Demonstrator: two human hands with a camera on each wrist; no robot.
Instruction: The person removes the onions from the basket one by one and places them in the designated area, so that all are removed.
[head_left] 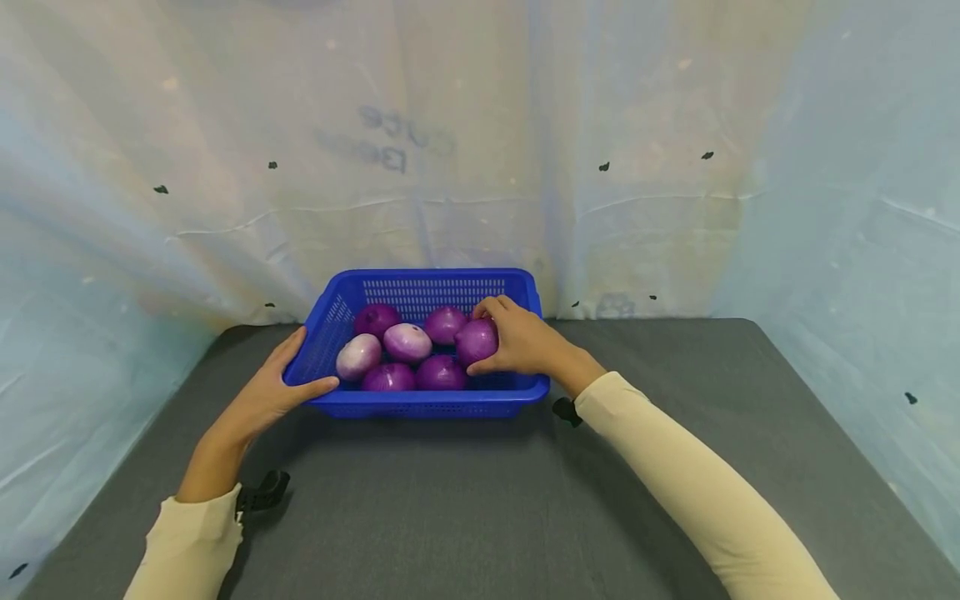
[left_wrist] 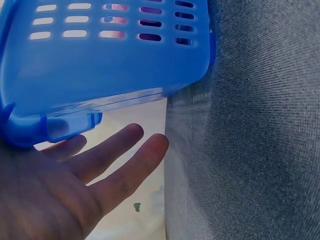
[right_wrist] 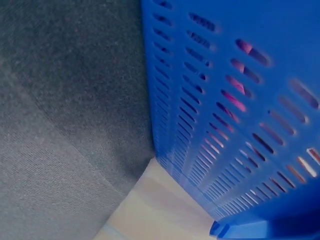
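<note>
Cream long sleeves (head_left: 690, 492) nearest, both reaching toward a rectangular blue plastic basket with slotted walls (head_left: 420, 403). Black wrist mount (head_left: 262, 490) at the left cuff, nearer than the basket and off to its left; second dark piece (head_left: 567, 412) by the right cuff, just off the basket's front right corner. Basket sits on a dark grey cloth-covered table (head_left: 450, 500). Left hand (head_left: 262, 396) at the basket's front left corner: wide, thumb over the rim, fingers extended along the outside; left wrist view shows three fingers (left_wrist: 127, 175) spread. Right hand (head_left: 521, 337) in the basket's right end, fingers and thumb curled round a glossy round purple onion (head_left: 476, 343); whether lifted off the bottom, cannot tell. Six more onions in the basket: a whitish one (head_left: 358, 357) by the left wall, a pale purple one (head_left: 407, 342) mid-basket, two deep purple (head_left: 388, 377) along the front wall, two (head_left: 445, 325) toward the back. Behind the basket, a pale hanging sheet (head_left: 480, 167) with small dark marks, faint reversed lettering.
</note>
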